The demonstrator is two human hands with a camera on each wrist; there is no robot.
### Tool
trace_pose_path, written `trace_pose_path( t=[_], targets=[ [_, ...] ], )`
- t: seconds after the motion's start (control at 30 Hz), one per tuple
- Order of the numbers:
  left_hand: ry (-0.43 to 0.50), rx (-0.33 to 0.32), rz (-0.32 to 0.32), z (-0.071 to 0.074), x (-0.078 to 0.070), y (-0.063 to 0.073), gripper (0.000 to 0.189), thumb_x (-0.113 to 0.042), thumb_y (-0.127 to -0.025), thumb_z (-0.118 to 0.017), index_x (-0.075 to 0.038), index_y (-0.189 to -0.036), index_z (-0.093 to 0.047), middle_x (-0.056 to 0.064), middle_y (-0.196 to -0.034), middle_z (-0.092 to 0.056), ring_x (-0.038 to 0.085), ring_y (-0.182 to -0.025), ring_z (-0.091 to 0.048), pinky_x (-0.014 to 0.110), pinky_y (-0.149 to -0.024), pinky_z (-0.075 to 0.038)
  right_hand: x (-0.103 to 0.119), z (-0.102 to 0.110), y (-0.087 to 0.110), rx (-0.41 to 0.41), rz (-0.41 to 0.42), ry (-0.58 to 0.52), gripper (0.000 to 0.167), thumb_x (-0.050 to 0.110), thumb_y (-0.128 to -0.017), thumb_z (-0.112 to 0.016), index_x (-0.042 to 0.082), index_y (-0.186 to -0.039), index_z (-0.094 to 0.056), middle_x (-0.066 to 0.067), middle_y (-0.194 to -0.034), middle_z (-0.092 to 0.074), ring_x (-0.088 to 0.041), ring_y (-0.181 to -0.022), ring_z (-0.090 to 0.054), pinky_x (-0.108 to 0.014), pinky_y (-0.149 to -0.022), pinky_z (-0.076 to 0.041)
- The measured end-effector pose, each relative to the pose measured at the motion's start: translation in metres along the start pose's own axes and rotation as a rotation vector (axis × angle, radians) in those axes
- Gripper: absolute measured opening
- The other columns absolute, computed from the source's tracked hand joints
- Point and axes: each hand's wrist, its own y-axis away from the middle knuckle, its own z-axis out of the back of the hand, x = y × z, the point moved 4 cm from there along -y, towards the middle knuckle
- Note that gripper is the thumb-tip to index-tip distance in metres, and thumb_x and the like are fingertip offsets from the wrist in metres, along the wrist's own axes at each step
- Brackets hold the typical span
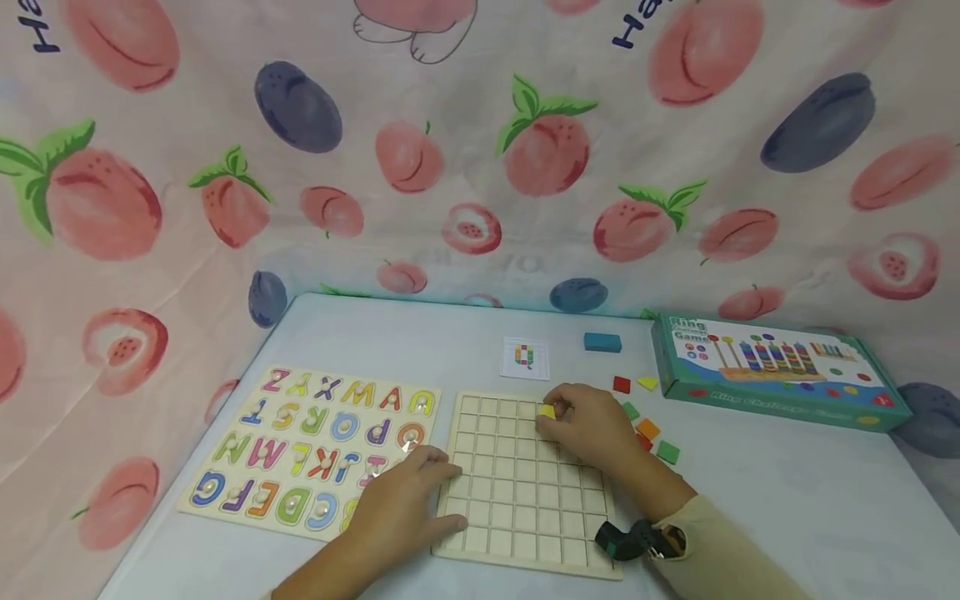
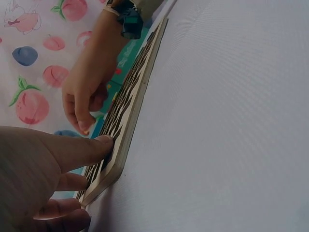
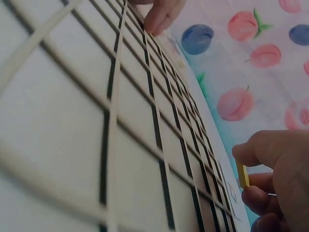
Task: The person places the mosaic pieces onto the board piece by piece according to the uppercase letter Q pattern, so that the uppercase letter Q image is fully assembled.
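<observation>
My right hand (image 1: 592, 425) pinches a small yellow square tile (image 1: 547, 411) between thumb and fingertips, over the far part of a wooden grid board (image 1: 525, 517). In the right wrist view the yellow tile (image 3: 242, 174) shows edge-on, held above the board's raised lines. My left hand (image 1: 405, 504) lies at the board's left side, its thumb and fingertips touching the edge. The left wrist view shows that thumb (image 2: 91, 151) laid on the grid near a rounded corner. Loose coloured tiles (image 1: 667, 452) lie beside my right hand, which partly hides them.
A wooden alphabet board (image 1: 251, 467) with knobbed letters lies left of the grid. Behind the grid are a white card (image 1: 525, 358) with a coloured-square pattern and a blue block (image 1: 602, 342). A green ring game box (image 1: 780, 371) stands at the back right, before a fruit-print cloth (image 1: 450, 167).
</observation>
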Motion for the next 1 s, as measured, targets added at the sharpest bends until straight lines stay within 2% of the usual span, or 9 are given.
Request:
trace_pose_path(
  t=[0.2,0.4,0.7,1.0],
  targets=[
    [0.010,0.001,0.014,0.003,0.001,0.004,0.056,-0.044,-0.075,-0.096,-0.018,-0.122,-0.078,-0.005,-0.126,-0.065,0.014,-0.106,-0.068,0.035,-0.081,-0.058,0.024,-0.019,0.001,0.004,0.052,-0.020,0.023,0.032,-0.089,-0.086,0.018,-0.105,-0.078,0.012,-0.080,-0.059,-0.010,-0.072,-0.054,-0.033,-0.066,-0.047],
    [0.023,0.005,0.011,0.001,0.001,0.007,0.056,-0.044,-0.076,-0.096,-0.019,-0.122,-0.078,-0.006,-0.127,-0.065,0.014,-0.106,-0.067,0.035,-0.081,-0.058,0.037,-0.036,0.002,-0.002,0.096,0.017,0.023,0.035,-0.089,-0.086,0.020,-0.104,-0.078,0.015,-0.079,-0.057,-0.006,-0.070,-0.052,-0.031,-0.065,-0.047],
    [0.023,0.014,0.005,0.001,-0.002,0.002,0.056,-0.045,-0.077,-0.095,-0.019,-0.123,-0.078,-0.005,-0.127,-0.065,0.015,-0.106,-0.067,0.037,-0.082,-0.058,0.045,-0.042,0.003,-0.039,0.099,0.081,0.023,0.034,-0.087,-0.086,0.019,-0.103,-0.079,0.012,-0.079,-0.058,-0.007,-0.070,-0.052,-0.029,-0.062,-0.045],
    [0.010,0.000,0.000,0.001,0.000,0.000,0.056,-0.046,-0.076,-0.095,-0.019,-0.122,-0.078,-0.004,-0.127,-0.065,0.015,-0.105,-0.068,0.036,-0.081,-0.058,0.042,-0.044,0.005,-0.058,0.061,0.110,0.028,0.035,-0.088,-0.088,0.018,-0.110,-0.082,0.011,-0.084,-0.061,-0.007,-0.075,-0.055,-0.030,-0.067,-0.048]
  ],
)
